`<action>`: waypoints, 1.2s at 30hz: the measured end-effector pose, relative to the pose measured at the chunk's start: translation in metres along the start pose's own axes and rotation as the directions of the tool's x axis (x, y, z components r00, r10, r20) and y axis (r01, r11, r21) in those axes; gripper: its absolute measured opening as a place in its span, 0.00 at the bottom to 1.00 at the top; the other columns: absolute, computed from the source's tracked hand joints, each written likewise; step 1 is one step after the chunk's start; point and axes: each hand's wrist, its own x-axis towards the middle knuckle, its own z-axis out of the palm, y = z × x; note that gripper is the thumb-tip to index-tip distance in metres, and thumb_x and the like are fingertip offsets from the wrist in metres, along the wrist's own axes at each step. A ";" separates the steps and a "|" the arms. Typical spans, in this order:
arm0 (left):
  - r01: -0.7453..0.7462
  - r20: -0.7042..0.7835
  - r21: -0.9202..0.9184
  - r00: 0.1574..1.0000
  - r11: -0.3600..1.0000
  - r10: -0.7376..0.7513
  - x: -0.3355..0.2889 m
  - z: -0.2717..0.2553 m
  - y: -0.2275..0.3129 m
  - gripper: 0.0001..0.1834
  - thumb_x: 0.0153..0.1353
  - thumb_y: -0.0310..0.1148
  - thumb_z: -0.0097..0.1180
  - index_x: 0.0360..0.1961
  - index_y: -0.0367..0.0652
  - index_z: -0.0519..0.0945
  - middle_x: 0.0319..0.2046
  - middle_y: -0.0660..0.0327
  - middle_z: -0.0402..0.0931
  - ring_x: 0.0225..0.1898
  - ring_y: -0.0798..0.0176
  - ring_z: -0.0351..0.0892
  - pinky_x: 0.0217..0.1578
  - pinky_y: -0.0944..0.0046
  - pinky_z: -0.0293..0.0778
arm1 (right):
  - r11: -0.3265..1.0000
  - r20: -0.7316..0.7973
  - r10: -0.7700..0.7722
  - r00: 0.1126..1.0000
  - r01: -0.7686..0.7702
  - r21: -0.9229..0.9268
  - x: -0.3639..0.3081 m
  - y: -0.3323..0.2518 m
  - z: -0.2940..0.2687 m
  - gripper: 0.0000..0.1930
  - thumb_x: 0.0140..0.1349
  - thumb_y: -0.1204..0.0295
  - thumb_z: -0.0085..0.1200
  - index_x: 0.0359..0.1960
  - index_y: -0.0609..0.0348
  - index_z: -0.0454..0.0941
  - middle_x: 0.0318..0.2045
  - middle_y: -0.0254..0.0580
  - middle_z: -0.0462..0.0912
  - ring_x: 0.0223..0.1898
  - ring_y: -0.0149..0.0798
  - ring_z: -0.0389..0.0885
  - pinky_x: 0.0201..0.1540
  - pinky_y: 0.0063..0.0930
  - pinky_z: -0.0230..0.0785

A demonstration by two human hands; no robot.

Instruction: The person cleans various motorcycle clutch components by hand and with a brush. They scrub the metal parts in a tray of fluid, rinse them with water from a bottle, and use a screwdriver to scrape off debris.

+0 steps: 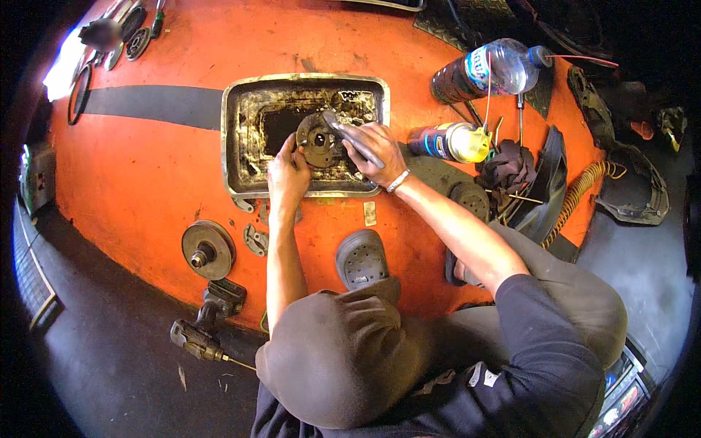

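My left hand (288, 174) grips the lower left edge of a round, greasy metal plate (312, 148) with a hole in its middle. I hold this plate over a shallow rectangular metal tray (228, 139), whose bottom is wet with dark, oily liquid. In my right hand (378, 151) is a dark-handled brush (358, 139), fingers wrapped round the handle. Its far end meets the upper right side of the plate; the bristles are too dark to make out.
On the orange floor a pulley (208, 250), small curved metal parts (255, 239) and a cordless drill (201, 332) lie near left. A spray can (449, 142), plastic bottle (504, 69), dark rag (507, 166) and coiled hose (577, 197) are at the right.
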 end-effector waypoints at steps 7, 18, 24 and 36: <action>-0.098 -0.079 -0.015 0.992 0.995 0.096 0.009 0.004 -0.026 0.20 0.67 0.31 0.51 0.58 0.36 0.75 0.23 0.47 0.80 0.20 0.57 0.79 0.25 0.59 0.72 | 0.998 0.148 -0.046 0.988 0.051 -0.029 0.005 -0.008 -0.009 0.19 0.58 0.75 0.59 0.53 0.61 0.77 0.39 0.44 0.83 0.36 0.45 0.80 0.41 0.35 0.72; -0.113 -0.097 -0.007 0.989 0.994 0.112 0.004 -0.003 -0.016 0.21 0.66 0.34 0.52 0.57 0.34 0.75 0.20 0.48 0.79 0.19 0.59 0.77 0.25 0.59 0.71 | 0.972 0.347 0.196 0.917 -0.229 0.054 0.004 -0.016 0.001 0.21 0.62 0.71 0.56 0.58 0.51 0.74 0.42 0.48 0.82 0.36 0.48 0.83 0.36 0.40 0.79; 0.053 0.058 0.017 0.997 0.998 -0.054 0.004 -0.009 -0.005 0.20 0.65 0.33 0.50 0.57 0.40 0.76 0.30 0.42 0.81 0.31 0.41 0.83 0.35 0.48 0.78 | 0.800 0.165 0.510 0.844 -0.536 0.270 -0.008 -0.011 -0.007 0.14 0.63 0.70 0.57 0.48 0.61 0.81 0.47 0.47 0.85 0.47 0.43 0.85 0.51 0.31 0.76; -0.028 -0.043 -0.068 0.999 0.997 0.025 -0.004 -0.009 -0.015 0.19 0.65 0.23 0.47 0.57 0.45 0.78 0.32 0.47 0.83 0.31 0.51 0.84 0.35 0.54 0.78 | 0.800 0.029 0.564 0.825 -0.555 0.226 -0.002 -0.011 -0.014 0.14 0.65 0.67 0.55 0.47 0.62 0.81 0.42 0.53 0.85 0.45 0.47 0.85 0.48 0.34 0.76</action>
